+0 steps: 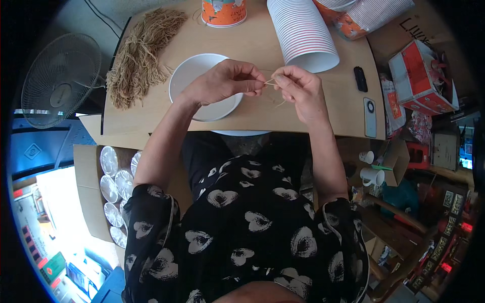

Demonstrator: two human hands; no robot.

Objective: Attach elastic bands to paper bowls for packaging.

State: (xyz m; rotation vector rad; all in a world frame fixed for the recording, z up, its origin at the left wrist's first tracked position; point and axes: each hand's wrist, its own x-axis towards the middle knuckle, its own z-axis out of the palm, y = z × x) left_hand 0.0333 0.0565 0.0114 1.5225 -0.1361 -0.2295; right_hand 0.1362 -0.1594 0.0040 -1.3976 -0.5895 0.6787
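Between my two hands runs a thin tan string (271, 82), pinched at both sides above the table. My left hand (227, 82) has its thumb and fingertips pressed together on the string, over the right part of a white round bowl (183, 76). Just right of it, my right hand (301, 92) grips the string with bent fingers. A loose end hangs below the right fingers. At the table's left lies a thick bundle of similar tan strings (144, 55). Behind the right hand rests a long stack of white paper buckets (303, 38), its open mouth toward me.
An orange patterned bucket (224, 12) stands at the back; more orange ones (351, 22) lie back right. A black object (360, 79) and a phone (370, 117) sit by the table's right edge. A fan (61, 83) and a carton of wrapped cup stacks (91, 192) are at left.
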